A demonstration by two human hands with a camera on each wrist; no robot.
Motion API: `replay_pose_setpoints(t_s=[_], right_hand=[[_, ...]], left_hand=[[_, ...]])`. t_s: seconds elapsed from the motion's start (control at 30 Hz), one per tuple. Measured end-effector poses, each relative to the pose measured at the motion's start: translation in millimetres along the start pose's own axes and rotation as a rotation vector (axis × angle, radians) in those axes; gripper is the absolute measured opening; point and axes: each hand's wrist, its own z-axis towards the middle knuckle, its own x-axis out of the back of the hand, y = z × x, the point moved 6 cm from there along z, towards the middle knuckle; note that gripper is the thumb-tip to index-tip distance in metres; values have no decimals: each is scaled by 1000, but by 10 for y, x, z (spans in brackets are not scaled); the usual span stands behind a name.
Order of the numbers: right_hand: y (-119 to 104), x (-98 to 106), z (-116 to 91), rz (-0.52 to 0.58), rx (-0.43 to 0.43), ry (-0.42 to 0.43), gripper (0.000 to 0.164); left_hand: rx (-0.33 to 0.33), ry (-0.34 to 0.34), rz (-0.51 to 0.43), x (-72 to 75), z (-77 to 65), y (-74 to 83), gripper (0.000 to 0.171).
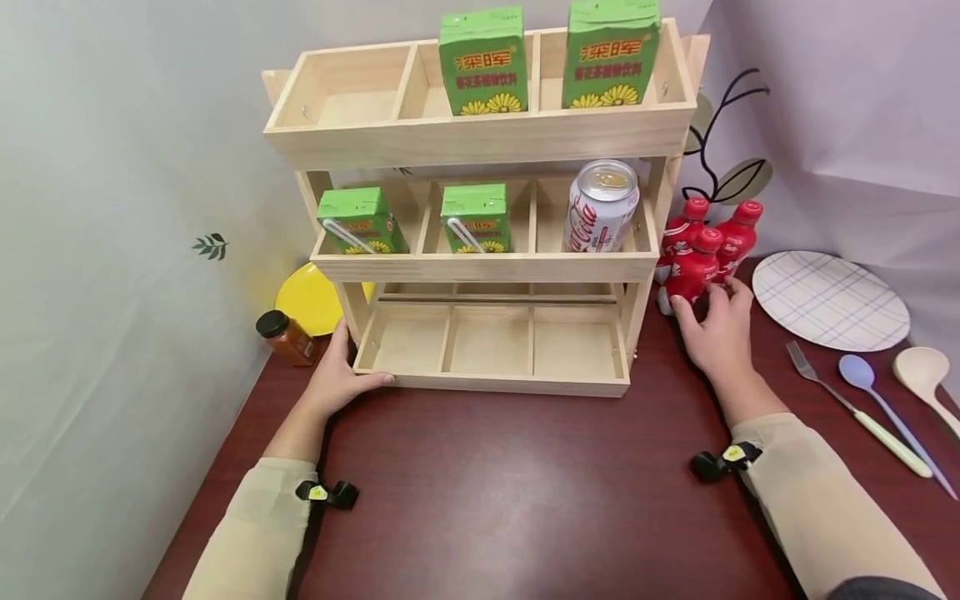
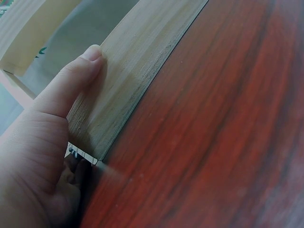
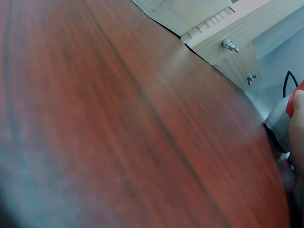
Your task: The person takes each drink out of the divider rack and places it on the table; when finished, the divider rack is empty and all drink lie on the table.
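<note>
A three-tier wooden shelf [image 1: 487, 383] stands on the dark red table. My left hand [image 1: 335, 385] holds its lower left front corner, thumb along the front board [image 2: 137, 71] and fingers at the side. At the shelf's right stand three red-capped bottles; my right hand [image 1: 716, 333] grips the front red bottle [image 1: 693, 267], thumb on its left and fingers on its right. In the right wrist view only a bit of that hand [image 3: 298, 128] shows at the edge. Green drink cartons [image 1: 483, 71] and a Coca-Cola can [image 1: 602, 208] sit on the upper tiers; the bottom tier's compartments are bare.
On the left are a black-lidded spice jar [image 1: 287, 337] and a yellow plate [image 1: 309, 300]. To the right lie a checked plate [image 1: 831, 300], a fork [image 1: 855, 408], a blue spoon [image 1: 892, 417] and a cream ladle [image 1: 922, 375]. Wing-nut bolts [image 3: 230, 45] stick out of the shelf's side.
</note>
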Motion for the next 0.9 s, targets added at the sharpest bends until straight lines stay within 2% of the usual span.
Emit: replay_pose_setpoints(t_s=[0.2,0.9], right_hand=[[21,-44,16,-19,-23,-44,60],[68,-84,145,-66,-59,-84,64]], left_hand=[[9,5,0,8,-10,-13,116],[-2,5,12,2,12,-13,115]])
